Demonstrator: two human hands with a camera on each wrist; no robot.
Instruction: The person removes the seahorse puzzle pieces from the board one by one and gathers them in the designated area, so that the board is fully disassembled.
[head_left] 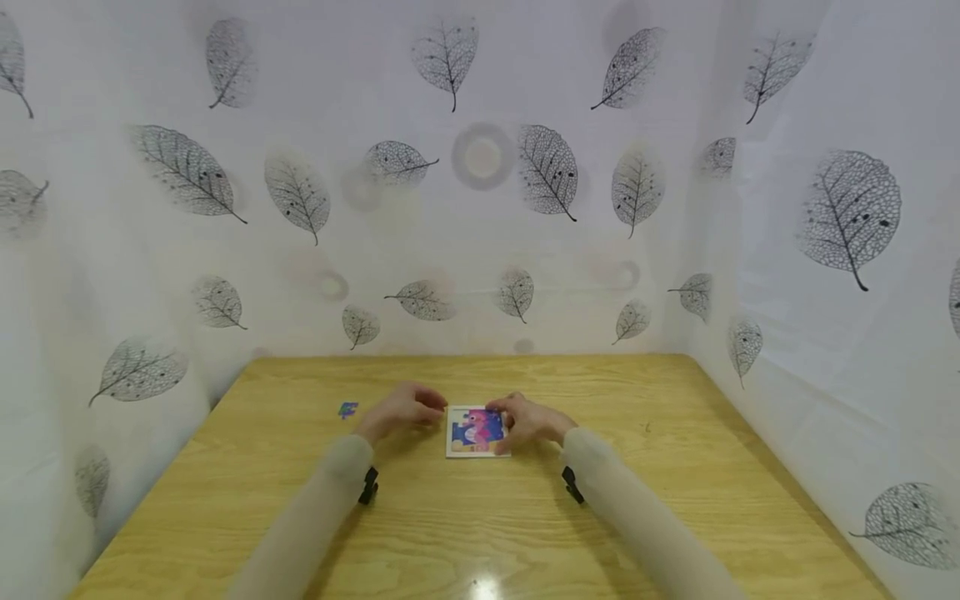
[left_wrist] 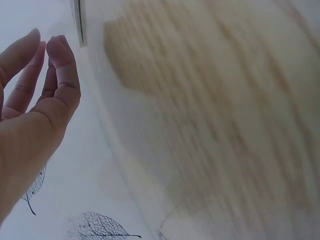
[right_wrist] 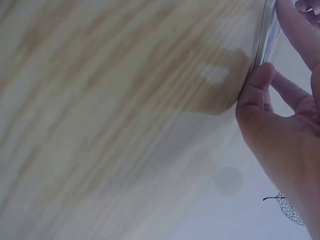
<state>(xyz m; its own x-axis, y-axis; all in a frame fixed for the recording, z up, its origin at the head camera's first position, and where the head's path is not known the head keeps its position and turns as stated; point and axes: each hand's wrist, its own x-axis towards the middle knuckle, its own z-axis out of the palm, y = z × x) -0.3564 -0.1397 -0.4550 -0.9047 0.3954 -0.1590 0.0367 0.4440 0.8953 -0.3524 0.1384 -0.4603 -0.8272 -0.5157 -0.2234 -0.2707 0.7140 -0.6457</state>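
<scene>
Head view: right hand (head_left: 531,419) grips a printed puzzle (head_left: 472,435).

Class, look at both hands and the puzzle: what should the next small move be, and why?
Probably the left hand should reach for the loose piece. That piece lies apart from the puzzle, whose pale upper-left patch looks like a gap. The left hand appears to hold nothing, while the right hand grips the puzzle.

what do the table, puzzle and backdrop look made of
Table: likely glossy wood or laminate, given grain and bright reflection.
Puzzle: perhaps cardboard or thin wood, given its slim edge; finish unclear.
Backdrop: probably thin fabric or plastic, mostly matte, judging by soft folds.
</scene>
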